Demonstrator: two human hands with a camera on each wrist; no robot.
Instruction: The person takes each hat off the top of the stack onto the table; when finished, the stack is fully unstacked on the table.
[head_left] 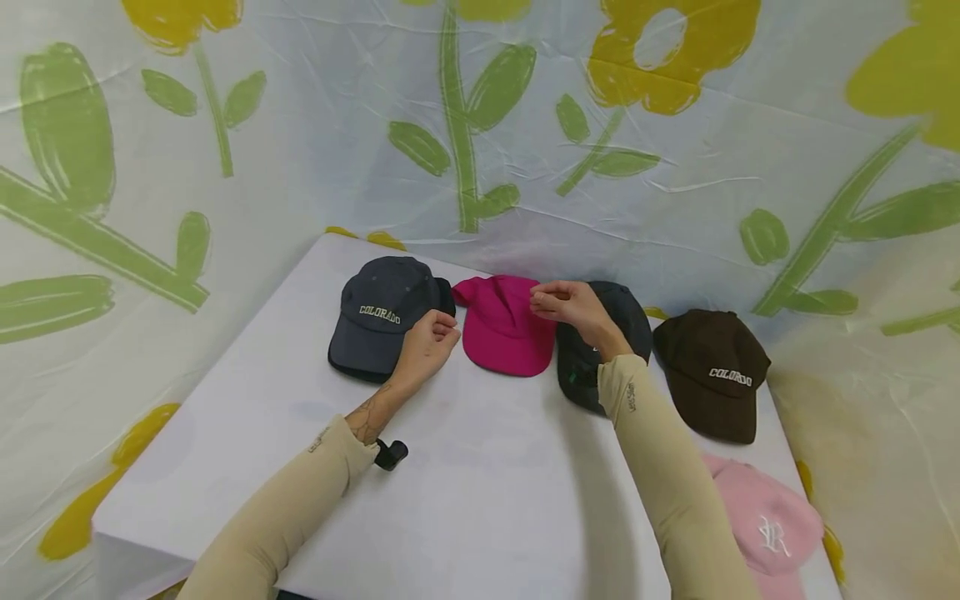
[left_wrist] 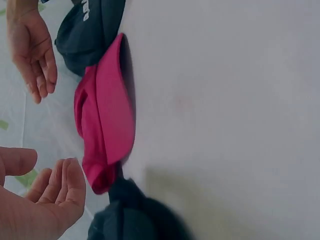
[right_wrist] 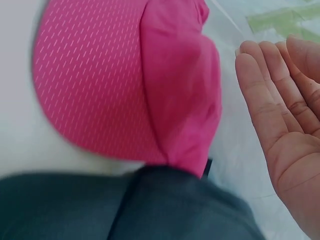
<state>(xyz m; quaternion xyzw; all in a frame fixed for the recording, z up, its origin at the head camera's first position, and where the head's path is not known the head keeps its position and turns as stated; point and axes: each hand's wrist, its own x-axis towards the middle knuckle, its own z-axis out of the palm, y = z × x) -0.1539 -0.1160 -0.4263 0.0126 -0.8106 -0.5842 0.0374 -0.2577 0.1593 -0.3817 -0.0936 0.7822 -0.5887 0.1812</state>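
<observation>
A magenta cap [head_left: 510, 325] lies on the white table between my two hands, its crown slumped and its brim toward me. My left hand [head_left: 429, 343] hovers at its left side, beside a dark navy cap [head_left: 386, 308] lettered COLORADO, with fingers loosely bent and nothing in them. Over the right edge of the magenta cap is my right hand [head_left: 576, 310], fingers extended and empty, partly covering a dark cap [head_left: 626, 312] behind it. In the right wrist view the palm [right_wrist: 295, 160] faces the magenta crown [right_wrist: 182, 85], apart from it.
A brown COLORADO cap [head_left: 712, 371] sits at the right of the row. Nearer me, a light pink cap [head_left: 772, 521] lies partly behind my right sleeve. Flower-printed cloth [head_left: 322, 150] hangs behind the white table [head_left: 480, 500]. A small black device [head_left: 392, 455] is at my left cuff.
</observation>
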